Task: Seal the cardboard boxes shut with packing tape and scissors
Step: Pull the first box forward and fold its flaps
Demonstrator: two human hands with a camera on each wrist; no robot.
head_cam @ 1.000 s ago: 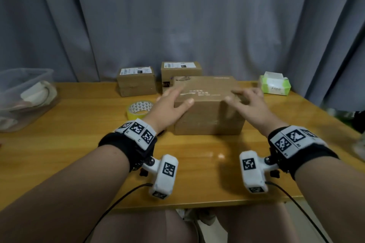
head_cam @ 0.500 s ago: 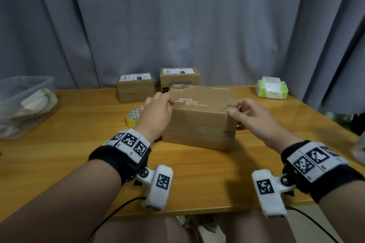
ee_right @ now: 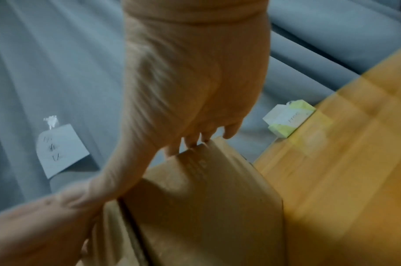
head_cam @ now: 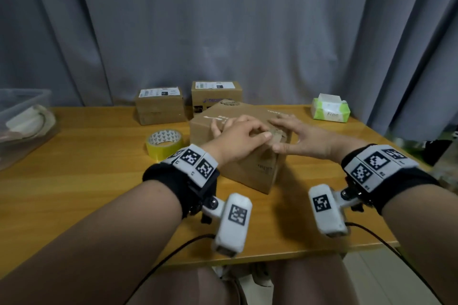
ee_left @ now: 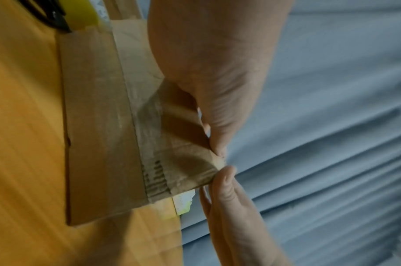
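Note:
A brown cardboard box (head_cam: 247, 173) stands mid-table, turned so one corner faces me. My left hand (head_cam: 238, 136) lies on its top near the front edge, thumb pressed on a worn taped patch at the corner. My right hand (head_cam: 304, 136) rests beside it with the fingers spread flat on the top and the thumb along the near side. The left wrist view shows both thumbs meeting at the box corner (ee_left: 215, 162). A yellow tape roll (head_cam: 164, 143) lies left of the box. A black object (ee_left: 49, 18) beside the roll may be the scissors.
Two smaller labelled cardboard boxes (head_cam: 159, 109) (head_cam: 216, 96) stand at the back by the grey curtain. A green and white tissue pack (head_cam: 330, 111) lies back right. A clear plastic bin (head_cam: 22, 126) sits at the far left of the wooden table (head_cam: 74, 193).
The box has been turned from square-on to corner-first. Both hands have left its side ends and now lie close together on its top at the near corner.

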